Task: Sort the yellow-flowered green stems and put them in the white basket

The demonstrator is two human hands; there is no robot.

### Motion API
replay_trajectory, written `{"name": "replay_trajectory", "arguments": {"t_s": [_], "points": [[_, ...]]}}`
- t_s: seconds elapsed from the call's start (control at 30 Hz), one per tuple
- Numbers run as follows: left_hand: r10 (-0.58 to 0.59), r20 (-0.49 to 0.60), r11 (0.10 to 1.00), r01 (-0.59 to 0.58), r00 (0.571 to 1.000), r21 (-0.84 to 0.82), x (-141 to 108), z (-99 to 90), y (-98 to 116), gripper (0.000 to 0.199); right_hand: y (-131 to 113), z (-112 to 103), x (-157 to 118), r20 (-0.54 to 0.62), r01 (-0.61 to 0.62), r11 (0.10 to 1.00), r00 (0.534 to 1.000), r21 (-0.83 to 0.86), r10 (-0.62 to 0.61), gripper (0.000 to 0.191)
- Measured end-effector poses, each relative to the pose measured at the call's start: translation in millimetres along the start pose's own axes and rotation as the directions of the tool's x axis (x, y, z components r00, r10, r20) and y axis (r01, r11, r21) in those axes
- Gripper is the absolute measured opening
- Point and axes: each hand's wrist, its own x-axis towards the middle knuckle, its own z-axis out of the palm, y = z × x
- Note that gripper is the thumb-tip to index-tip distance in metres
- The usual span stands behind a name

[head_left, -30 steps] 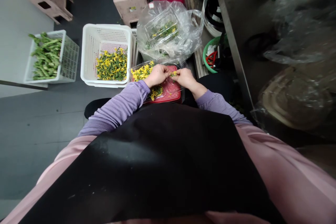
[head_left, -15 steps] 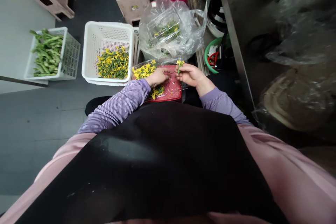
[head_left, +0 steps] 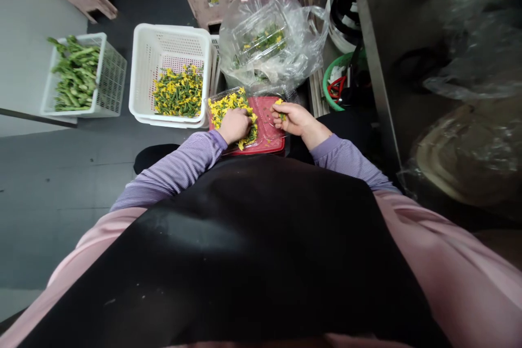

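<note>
A clear plastic clamshell box (head_left: 212, 119) rests on a red perforated tray (head_left: 261, 104) in front of my lap, its transparent lid folded out to the right. Small green sprigs with yellow flowers (head_left: 228, 102) fill the box. Over them my left hand (head_left: 235, 126) is closed, fingers curled down among the flowers; their tips are hidden. To the right, above the lid, my right hand (head_left: 296, 119) pinches a yellow-flowered green sprig (head_left: 282, 116) between thumb and fingers.
On the left stand a white basket (head_left: 136, 73) of more yellow-flowered sprigs and a smaller basket (head_left: 114, 79) of green stalks. Beyond the tray is a clear plastic bag (head_left: 302, 46) containing packed boxes. A green basin (head_left: 327, 87) and a metal edge (head_left: 373, 54) lie right.
My left hand has moved left and slightly down, from above the box's right side onto the flowers. My right hand has closed more around its sprig. The view has shifted slightly.
</note>
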Motion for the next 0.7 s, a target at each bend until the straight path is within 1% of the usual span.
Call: {"name": "replay_trajectory", "arguments": {"t_s": [0.07, 0.13, 0.2, 0.27, 0.3, 0.4, 0.5, 0.57, 0.7], "points": [[-0.046, -0.007, 0.993, 0.045, 0.999, -0.112, 4.2, -7.8, -4.2, 0.024, 6.0, 1.3, 2.2, -0.047, -0.024, 0.999, 0.999, -0.042, 0.022, 0.022], [-0.072, 0.005, 0.951, 0.07, 0.997, -0.301, 8.2, -16.0, -5.6, 0.022, 12.6, 3.8, 5.0, -0.051, -0.013, 0.996, 0.999, -0.087, 0.009, 0.024], [-0.076, 0.031, 0.844, 0.081, 0.997, -0.53, 10.5, -22.0, -1.3, 0.024, 17.3, 7.1, 7.9, -0.051, 0.042, 0.994, 0.998, -0.101, -0.047, 0.024], [-0.104, 0.051, 0.691, 0.109, 0.993, -0.714, 11.3, -25.1, 8.0, 0.028, 18.8, 9.8, 10.1, -0.075, 0.109, 0.991, 0.991, -0.083, -0.115, 0.025], [-0.135, 0.059, 0.619, 0.131, 0.989, -0.774, 11.4, -25.9, 13.5, 0.029, 18.5, 10.4, 10.8, -0.09, 0.131, 0.989, 0.986, -0.072, -0.137, 0.025], [-0.215, 0.107, 0.458, 0.197, 0.971, -0.867, 12.3, -27.2, 26.9, 0.027, 15.9, 9.2, 11.7, -0.089, 0.146, 0.988, 0.985, -0.055, -0.15, 0.025], [-0.204, 0.162, 0.349, 0.226, 0.966, -0.91, 15.4, -29.5, 31.5, 0.022, 14.6, 6.5, 12.8, -0.114, 0.185, 0.982, 0.975, -0.046, -0.19, 0.026], [-0.196, 0.176, 0.34, 0.235, 0.965, -0.911, 18.0, -31.3, 31.0, 0.025, 14.7, 6.2, 13.5, -0.15, 0.216, 0.976, 0.964, -0.033, -0.219, 0.025], [-0.193, 0.168, 0.423, 0.237, 0.967, -0.875, 22.3, -34.3, 29.8, 0.033, 13.6, 9.2, 12.7, -0.187, 0.234, 0.972, 0.955, -0.001, -0.23, 0.027]]}}
